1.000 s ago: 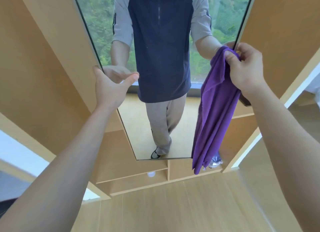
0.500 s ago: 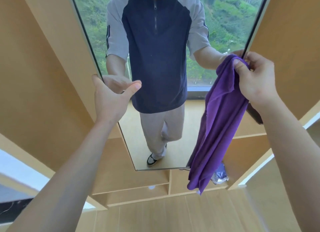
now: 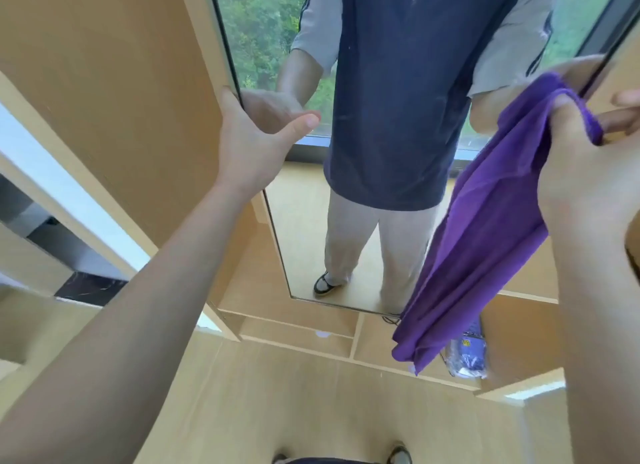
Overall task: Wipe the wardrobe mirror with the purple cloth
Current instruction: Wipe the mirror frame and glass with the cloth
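A tall wardrobe mirror [image 3: 304, 228] fills the middle of the view and reflects a person in a navy and grey top. My left hand [image 3: 254, 141] grips the mirror's left edge, fingers behind it and thumb lying on the glass. My right hand [image 3: 585, 172] is at the mirror's right edge, closed on the top of the purple cloth [image 3: 485, 235]. The cloth hangs down in front of the mirror's lower right part, its tip past the bottom edge.
Light wooden wardrobe panels [image 3: 114, 82] stand on both sides of the mirror. Below it are open wooden shelves [image 3: 298, 328] with a crumpled plastic packet [image 3: 465, 358] at the right. The wooden floor [image 3: 294, 411] stretches toward me, with my shoe tips at the bottom edge.
The view has shifted closer and to the left, so the mirror sits further right in the frame. Both hands keep their holds, and the cloth still hangs from my right hand.
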